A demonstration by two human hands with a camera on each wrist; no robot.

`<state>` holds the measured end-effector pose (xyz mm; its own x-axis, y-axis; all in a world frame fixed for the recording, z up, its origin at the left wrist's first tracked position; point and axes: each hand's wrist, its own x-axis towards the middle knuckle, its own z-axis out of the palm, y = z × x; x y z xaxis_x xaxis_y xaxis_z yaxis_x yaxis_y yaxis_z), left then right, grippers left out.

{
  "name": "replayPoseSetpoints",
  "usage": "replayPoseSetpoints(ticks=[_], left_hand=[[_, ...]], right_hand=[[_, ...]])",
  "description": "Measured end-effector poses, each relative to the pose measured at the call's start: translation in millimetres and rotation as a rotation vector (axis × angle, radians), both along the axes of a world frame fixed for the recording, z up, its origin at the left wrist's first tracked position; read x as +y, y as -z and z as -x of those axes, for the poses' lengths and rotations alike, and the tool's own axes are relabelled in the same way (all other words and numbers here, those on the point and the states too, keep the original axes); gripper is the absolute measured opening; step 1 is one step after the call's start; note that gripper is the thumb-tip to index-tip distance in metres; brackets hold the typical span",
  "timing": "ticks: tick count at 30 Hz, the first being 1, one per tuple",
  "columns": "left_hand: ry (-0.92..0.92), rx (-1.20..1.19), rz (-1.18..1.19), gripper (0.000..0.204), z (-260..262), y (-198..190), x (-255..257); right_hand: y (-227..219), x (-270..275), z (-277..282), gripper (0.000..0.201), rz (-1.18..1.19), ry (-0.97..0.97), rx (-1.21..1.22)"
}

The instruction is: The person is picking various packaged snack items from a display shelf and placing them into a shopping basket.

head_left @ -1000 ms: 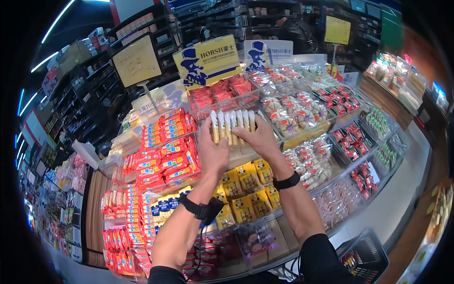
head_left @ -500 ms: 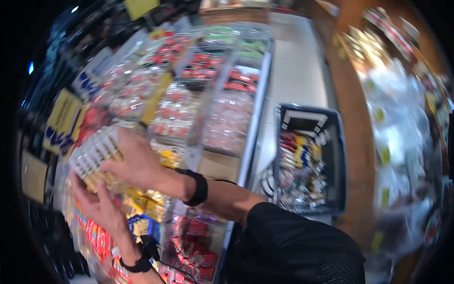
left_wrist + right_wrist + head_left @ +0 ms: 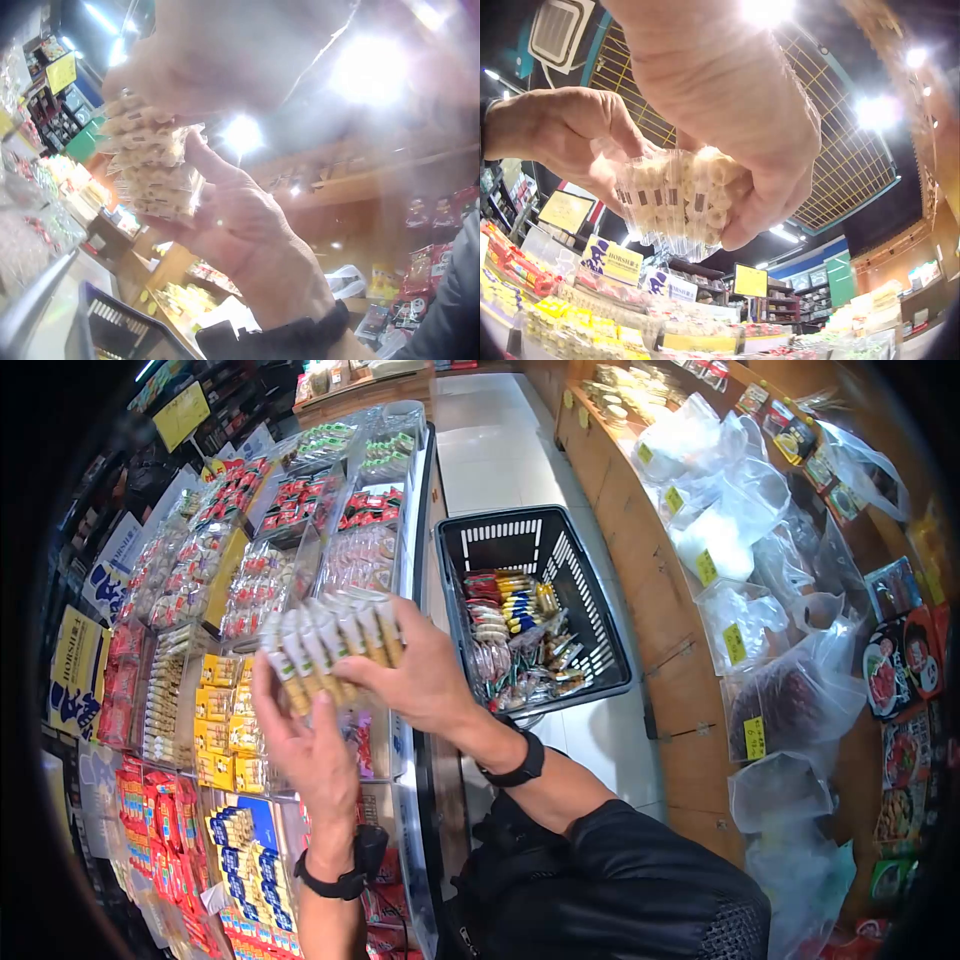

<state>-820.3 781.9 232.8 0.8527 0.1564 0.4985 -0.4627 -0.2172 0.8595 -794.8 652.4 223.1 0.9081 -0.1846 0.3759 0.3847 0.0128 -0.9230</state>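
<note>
Both hands hold one bundle of wrapped snack sticks [image 3: 330, 645] above the display shelf [image 3: 415, 690]: left hand [image 3: 300, 745] supports underneath, right hand [image 3: 420, 675] grips its top. The shopping basket [image 3: 600, 630] stands just beside.

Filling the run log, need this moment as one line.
left hand: holds snack packs | right hand: holds same packs | basket: floor, right of display, part filled

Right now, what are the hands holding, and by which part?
Both hands hold one row of wrapped snack sticks: the left hand supports the lower ends from beneath, the right hand grips the side nearest the basket.
</note>
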Motion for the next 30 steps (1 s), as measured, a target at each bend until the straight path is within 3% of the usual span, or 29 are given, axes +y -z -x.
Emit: replayPoseSetpoints(ticks=[3,9,14,20,23,30], left_hand=[[0.099,0.073,0.020,0.059,11.1,15.5,-12.5],[0.116,0.185,0.035,0.063,29.1,46.1,-44.6],[0.138,0.234,0.144,0.063,16.6,78.4,-90.7],[0.172,0.323,0.390,0.057,-12.3,109.3,-167.2],[0.070,0.338,0.407,0.056,-45.7,153.4,-207.3],[-0.153,0.540,0.678,0.062,-119.2,202.1,-297.0]], right_hand=[[17.7,-20.2,15.3,0.055,0.035,0.041,0.015],[36.6,-60.4,34.8,0.053,0.160,0.004,0.181],[66.6,-110.6,19.0,0.053,0.317,0.010,0.165],[83.8,-189.7,-32.8,0.052,0.549,-0.119,0.221],[104.8,-230.6,-76.0,0.053,0.727,-0.197,0.287],[137.5,-305.7,-171.2,0.060,1.023,-0.348,0.313]])
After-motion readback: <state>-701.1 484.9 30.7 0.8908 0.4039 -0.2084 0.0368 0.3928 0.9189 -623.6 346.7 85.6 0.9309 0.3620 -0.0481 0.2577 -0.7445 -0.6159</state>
